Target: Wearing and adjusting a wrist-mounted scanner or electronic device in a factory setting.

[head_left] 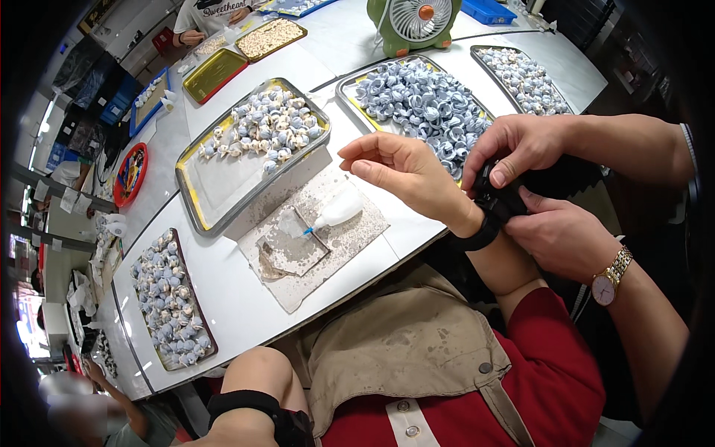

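My right hand [406,165] is held out over the table, loosely curved and empty, thumb and fingers apart. A black band [479,235] circles its wrist. Another person's two hands, one with a gold watch [607,283], grip a small black device [497,195] at that band. My left hand [264,369] is low at the table's near edge, its fingers hidden; a black strap [242,403] wraps its wrist. In front of me, a white squeeze bottle [341,209] with a blue tip lies on a stained board [302,279].
A metal tray [223,190] holds small blue-and-cream pieces. Another tray [348,89] is heaped with blue-grey cup-shaped pieces. More filled trays stand left [179,246] and far right [570,110]. A green fan [412,22] and a red basket [122,195] are on the table.
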The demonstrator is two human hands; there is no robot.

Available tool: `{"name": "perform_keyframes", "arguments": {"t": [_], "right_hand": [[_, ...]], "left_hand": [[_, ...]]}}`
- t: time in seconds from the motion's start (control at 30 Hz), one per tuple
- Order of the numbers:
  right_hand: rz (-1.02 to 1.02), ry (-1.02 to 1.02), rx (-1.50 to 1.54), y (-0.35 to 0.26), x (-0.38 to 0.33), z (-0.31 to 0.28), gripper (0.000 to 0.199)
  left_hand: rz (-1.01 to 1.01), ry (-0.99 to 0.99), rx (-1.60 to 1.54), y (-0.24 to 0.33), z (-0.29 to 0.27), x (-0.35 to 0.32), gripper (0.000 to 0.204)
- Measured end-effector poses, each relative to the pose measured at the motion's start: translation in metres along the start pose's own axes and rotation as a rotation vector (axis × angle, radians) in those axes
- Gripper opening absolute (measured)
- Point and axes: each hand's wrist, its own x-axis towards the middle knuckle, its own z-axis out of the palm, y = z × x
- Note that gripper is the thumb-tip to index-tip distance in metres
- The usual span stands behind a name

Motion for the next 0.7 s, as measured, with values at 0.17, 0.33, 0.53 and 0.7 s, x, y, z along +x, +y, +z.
{"name": "perform_keyframes", "arguments": {"t": [0.17,0.33,0.53,0.7], "right_hand": [[0.029,-0.025,-0.141,0.005,-0.003,0.003,0.023],[-0.047,-0.059,-0.331,0.009,-0.004,0.004,0.02],[-0.081,-0.105,-0.311,0.011,-0.006,0.011,0.02],[-0.065,-0.134,-0.306,0.012,-0.009,0.019,0.021]], "left_hand": [[-0.023,-0.287,0.079,-0.038,-0.067,-0.019,0.009],[-0.476,0.612,0.383,-0.123,-0.072,-0.059,0.013],[-0.559,0.755,-0.172,-0.159,-0.088,-0.062,0.016],[-0.59,0.73,-0.125,-0.178,-0.08,-0.062,0.016]]}}
